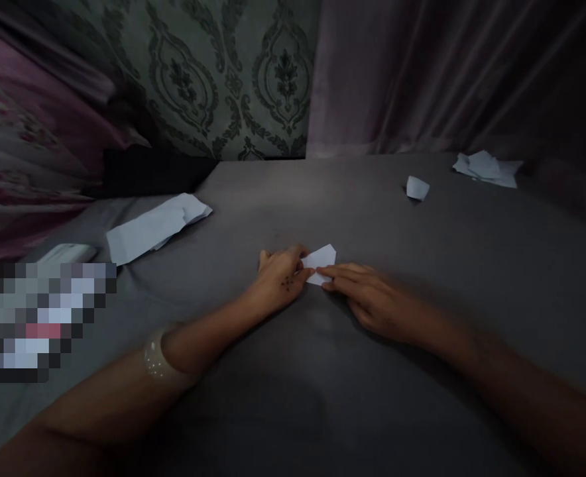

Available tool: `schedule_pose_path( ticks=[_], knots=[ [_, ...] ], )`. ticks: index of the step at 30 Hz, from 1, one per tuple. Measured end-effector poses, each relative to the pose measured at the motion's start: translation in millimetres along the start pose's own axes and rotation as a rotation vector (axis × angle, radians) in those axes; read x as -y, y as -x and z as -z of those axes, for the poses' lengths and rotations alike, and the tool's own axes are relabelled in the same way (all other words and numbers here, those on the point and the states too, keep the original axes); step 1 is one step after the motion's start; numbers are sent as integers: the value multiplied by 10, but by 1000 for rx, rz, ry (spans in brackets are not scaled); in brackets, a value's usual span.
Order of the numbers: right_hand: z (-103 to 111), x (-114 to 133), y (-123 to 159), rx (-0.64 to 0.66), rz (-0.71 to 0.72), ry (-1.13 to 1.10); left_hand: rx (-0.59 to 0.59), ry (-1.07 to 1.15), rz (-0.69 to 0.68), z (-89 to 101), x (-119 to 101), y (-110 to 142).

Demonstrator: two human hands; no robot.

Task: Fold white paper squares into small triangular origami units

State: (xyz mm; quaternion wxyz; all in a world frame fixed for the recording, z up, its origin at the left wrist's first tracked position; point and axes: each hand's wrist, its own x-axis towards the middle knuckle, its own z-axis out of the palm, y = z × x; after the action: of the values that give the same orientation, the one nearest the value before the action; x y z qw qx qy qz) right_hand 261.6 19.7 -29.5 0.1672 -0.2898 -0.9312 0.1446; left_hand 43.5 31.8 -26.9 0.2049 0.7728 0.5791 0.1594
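A small folded piece of white paper lies on the grey sheet, between my two hands. My left hand is closed on its left end, with the thumb on top near the paper's middle; some of its fingers are hidden. From the right, my right hand reaches in with its fingers stretched out. Its fingertips press on the lower right part of the paper, close to my left thumb. A pale bangle sits on my left forearm.
White paper strips lie at the left, near a black cloth. A small folded paper and a pile of paper pieces rest at the back right. Curtains and a patterned wall stand behind. A blurred-out object is at far left.
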Motion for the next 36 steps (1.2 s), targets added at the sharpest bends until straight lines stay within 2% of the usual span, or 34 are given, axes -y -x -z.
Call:
schedule_pose_path(
  ticks=[4, 10, 15, 18, 22, 25, 29, 33, 36],
  knots=[
    [57, 25, -62, 32, 22, 21, 2, -38, 14, 4, -50, 11],
    [16, 35, -85, 76, 20, 114, 7, -185, -15, -8, -57, 11],
    [25, 65, -102, 63, 9, 141, -121, -403, -79, 85, 29, 16],
    [12, 45, -89, 37, 35, 113, -178, -487, -149, 136, -53, 152],
    [-73, -60, -72, -20, 118, 60, -114, -478, -324, 35, -259, 436],
    [-132, -129, -81, -62, 126, 83, -117, -453, -323, -117, -302, 572],
    [-158, -160, -87, -48, 146, 104, -154, -470, -305, -237, -223, 656],
    [-179, -171, -83, -52, 134, 102, -155, -455, -284, -230, -158, 702],
    [-183, -149, -80, -43, 103, 97, -137, -444, -214, -188, -139, 727]
  ],
)
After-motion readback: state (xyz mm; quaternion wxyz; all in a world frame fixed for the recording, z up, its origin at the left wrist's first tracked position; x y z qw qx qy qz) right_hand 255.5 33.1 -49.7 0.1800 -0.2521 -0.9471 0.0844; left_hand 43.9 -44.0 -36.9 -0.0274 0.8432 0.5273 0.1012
